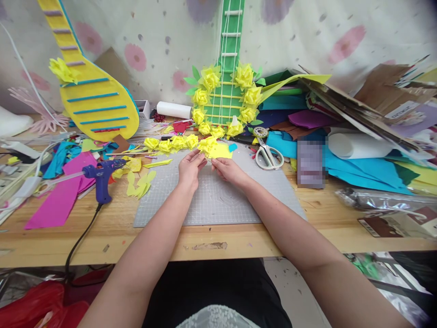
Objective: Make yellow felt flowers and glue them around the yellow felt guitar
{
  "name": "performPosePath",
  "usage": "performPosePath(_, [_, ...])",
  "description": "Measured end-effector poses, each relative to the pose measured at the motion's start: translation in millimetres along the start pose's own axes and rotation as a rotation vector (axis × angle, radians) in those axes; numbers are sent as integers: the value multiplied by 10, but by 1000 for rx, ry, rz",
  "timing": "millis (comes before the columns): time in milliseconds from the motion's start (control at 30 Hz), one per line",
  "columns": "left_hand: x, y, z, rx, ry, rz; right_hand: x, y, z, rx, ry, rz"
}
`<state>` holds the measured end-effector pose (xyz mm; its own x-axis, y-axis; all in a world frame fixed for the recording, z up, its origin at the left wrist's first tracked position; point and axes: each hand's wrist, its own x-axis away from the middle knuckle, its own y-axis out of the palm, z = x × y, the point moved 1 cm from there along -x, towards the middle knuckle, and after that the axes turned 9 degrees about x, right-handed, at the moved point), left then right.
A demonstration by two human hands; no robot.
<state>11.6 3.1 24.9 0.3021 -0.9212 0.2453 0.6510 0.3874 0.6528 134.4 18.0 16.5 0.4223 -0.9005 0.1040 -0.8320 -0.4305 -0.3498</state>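
Observation:
Over the grey cutting mat [218, 205], my two hands meet near its far edge. My left hand [191, 166] has its fingers closed at the base of a yellow paper flower [207, 145]. Close beside it, my right hand [225, 168] is pinched on something thin, perhaps a stick or stem, too small to make out. Behind the fingers lies a flat piece of yellow paper [221, 150]. A row of finished yellow paper flowers [177, 143] sits just left of the held one. White-handled scissors [269, 157] rest at the mat's right edge.
A blue glue gun [103, 177] stands at left, its cord over the table edge. Behind are a green paper guitar shape [227, 100] ringed with flowers and a yellow one [99, 100]. Magenta paper [58, 200] lies left; stacked blue sheets [362, 168] and white rolls fill the right.

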Motion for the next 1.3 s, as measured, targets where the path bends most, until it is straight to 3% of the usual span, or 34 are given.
performPosePath(200, [19, 0, 40, -57, 27, 52, 5, -28, -9, -33, -86, 129])
performPosePath(367, [25, -3, 42, 2, 5, 79, 12, 14, -17, 116, -114, 191])
performPosePath(567, [22, -9, 16, 16, 28, 114, 30, 44, -43, 281, -125, 165])
performPosePath(733, [42, 11, 26, 11, -4, 45, 18, 22, -34, 307, -79, 193])
performPosePath(867, [63, 32, 38, 1, -20, 50, 2, -24, 0, 279, -66, 214])
performPosePath(967, [66, 38, 42, -22, 43, 75, -4, -28, 29, 218, -99, 199])
performPosePath(1100, [61, 40, 42, -2, 122, 104, -4, 23, 50, 126, -150, 185])
performPosePath(1300, [77, 50, 45, 15, 130, 149, 15, 99, 51, 128, -172, 144])
